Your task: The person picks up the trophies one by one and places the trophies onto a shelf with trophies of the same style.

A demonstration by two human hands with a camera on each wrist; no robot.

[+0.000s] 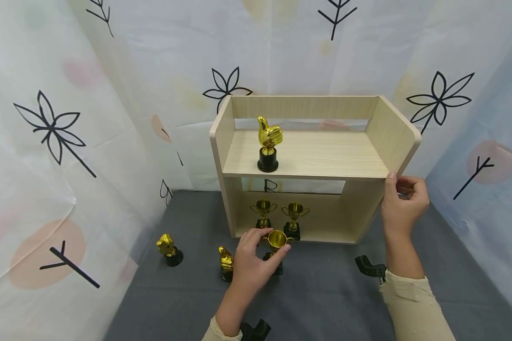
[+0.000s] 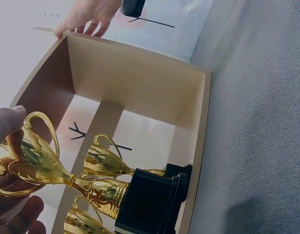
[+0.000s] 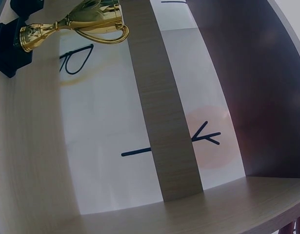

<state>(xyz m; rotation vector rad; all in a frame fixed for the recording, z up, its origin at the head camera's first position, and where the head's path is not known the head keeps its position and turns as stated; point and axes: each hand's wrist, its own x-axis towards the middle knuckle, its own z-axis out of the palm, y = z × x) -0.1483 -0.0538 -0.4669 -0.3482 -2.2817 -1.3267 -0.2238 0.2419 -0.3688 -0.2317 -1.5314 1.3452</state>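
My left hand (image 1: 251,265) pinches a gold trophy cup (image 1: 278,240) between thumb and fingers at its bowl, just in front of the lower compartment of a wooden shelf (image 1: 324,154). In the left wrist view this trophy cup (image 2: 32,161) shows its two handles and black base. Two similar cups, a left one (image 1: 263,208) and a right one (image 1: 295,211), stand inside the lower compartment. My right hand (image 1: 403,208) grips the front edge of the shelf's right side, thumb on the edge; some fingers are hidden. On the upper board stands a gold thumbs-up trophy (image 1: 269,137).
On the grey tablecloth (image 1: 320,293), left of the shelf, stand a gold trophy on a round black base (image 1: 167,248) and a thumbs-up trophy (image 1: 226,265) close beside my left hand. Patterned white cloth (image 1: 153,61) hangs behind and at both sides.
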